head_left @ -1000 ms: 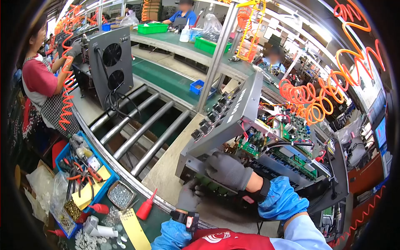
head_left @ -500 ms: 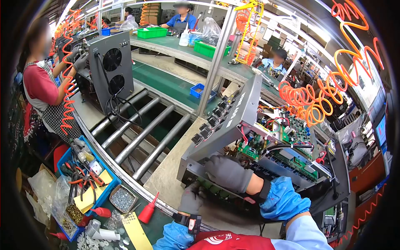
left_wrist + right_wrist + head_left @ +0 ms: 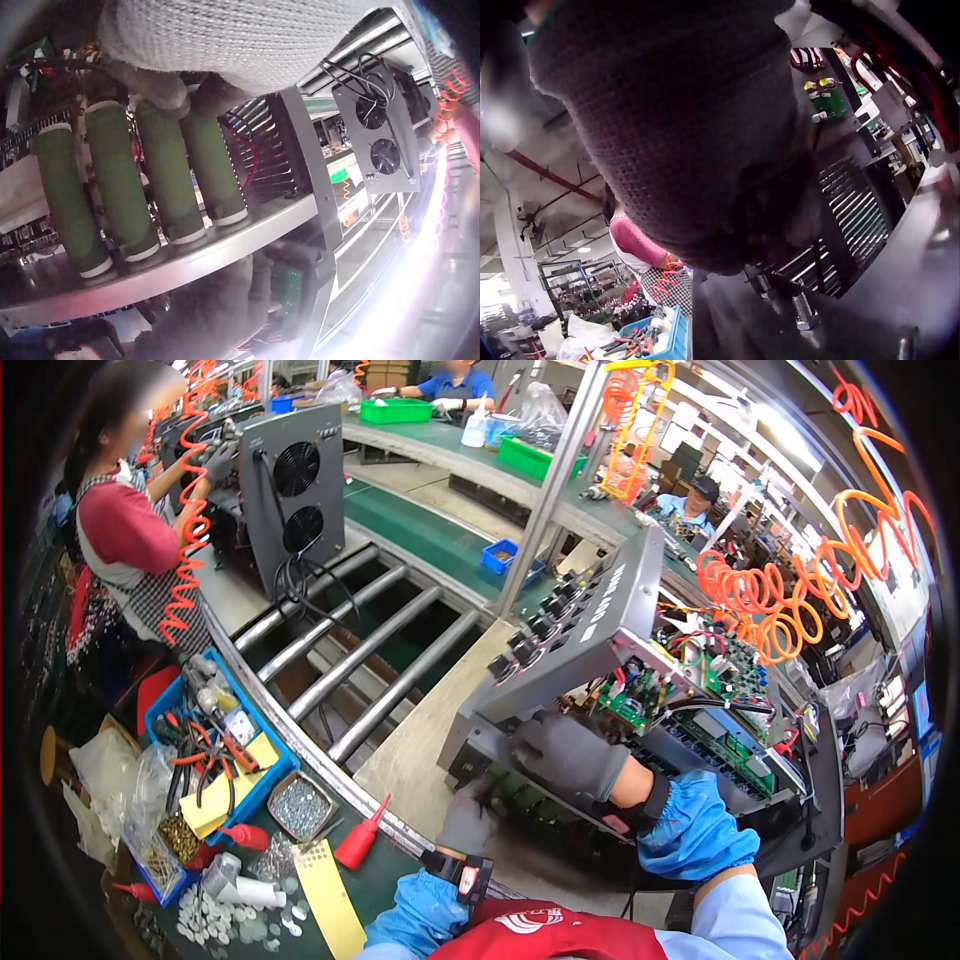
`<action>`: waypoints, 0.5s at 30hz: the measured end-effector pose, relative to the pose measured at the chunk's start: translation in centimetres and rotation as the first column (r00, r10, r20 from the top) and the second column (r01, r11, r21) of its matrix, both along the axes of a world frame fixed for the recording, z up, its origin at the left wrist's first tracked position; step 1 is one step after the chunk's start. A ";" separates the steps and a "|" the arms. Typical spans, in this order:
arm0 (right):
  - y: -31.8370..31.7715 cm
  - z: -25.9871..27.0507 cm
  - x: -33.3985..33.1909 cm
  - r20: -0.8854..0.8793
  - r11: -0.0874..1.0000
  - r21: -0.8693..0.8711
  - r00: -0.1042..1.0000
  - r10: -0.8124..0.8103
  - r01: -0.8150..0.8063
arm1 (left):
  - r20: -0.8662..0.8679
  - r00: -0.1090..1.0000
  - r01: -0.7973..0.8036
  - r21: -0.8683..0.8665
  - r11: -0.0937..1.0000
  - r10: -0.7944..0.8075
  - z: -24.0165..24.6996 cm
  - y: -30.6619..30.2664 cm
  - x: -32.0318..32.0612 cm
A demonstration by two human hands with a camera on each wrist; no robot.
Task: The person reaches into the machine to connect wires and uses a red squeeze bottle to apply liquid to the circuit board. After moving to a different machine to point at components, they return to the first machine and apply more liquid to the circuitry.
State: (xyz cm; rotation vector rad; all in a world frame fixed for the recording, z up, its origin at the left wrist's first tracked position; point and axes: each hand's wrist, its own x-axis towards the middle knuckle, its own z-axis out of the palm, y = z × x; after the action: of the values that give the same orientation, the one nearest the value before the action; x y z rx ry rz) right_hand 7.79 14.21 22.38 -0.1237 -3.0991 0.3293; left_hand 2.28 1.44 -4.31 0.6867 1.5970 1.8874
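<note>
A grey open-sided electronic machine [image 3: 628, 595] stands in front of me, with circuit boards and wiring exposed. My gloved right hand [image 3: 570, 755] reaches into its lower opening, fingertips hidden. In the right wrist view that glove is close over a metal plate with upright bolts [image 3: 804, 311] through it. Low at the machine's near corner is my gloved left hand [image 3: 470, 822]. In the left wrist view its fingertips are bent at the ends of several green cylinders [image 3: 120, 187] beside the plate's silver edge [image 3: 262, 227]. I cannot tell whether either hand pinches a small part.
At the left, a blue bin [image 3: 262, 802] holds pliers, near a tray of small screws [image 3: 300, 807], a red bottle [image 3: 358, 847] and a yellow strip [image 3: 328, 900]. Metal rollers [image 3: 395, 675] lead to another machine with fans [image 3: 297, 468], where a person works. Orange coiled hoses [image 3: 770, 600] hang at right.
The head view has turned slightly, so the scene sits further right. Both hands stay at the same part of the machine, with little visible movement.
</note>
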 end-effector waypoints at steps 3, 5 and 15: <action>-0.8 0.2 0.0 0.027 0.997 0.042 0.998 -0.058 0.057 | 0.087 0.996 0.022 0.028 0.999 -0.024 -0.4 0.1 -0.1; -0.8 0.0 0.1 0.026 0.989 0.148 0.999 0.019 -0.022 | 0.346 0.933 0.043 0.166 0.985 -0.099 -0.3 0.0 -0.2; -0.4 0.5 0.1 -0.016 0.968 0.191 0.986 0.169 -0.162 | 0.659 0.704 0.018 0.357 0.934 -0.266 1.4 -0.3 0.2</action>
State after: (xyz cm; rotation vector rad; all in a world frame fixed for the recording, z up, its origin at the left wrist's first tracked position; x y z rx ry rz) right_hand 7.92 13.84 22.88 0.1434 -3.0940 0.0366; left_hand 2.43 1.12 -2.93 0.1469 0.7253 1.9701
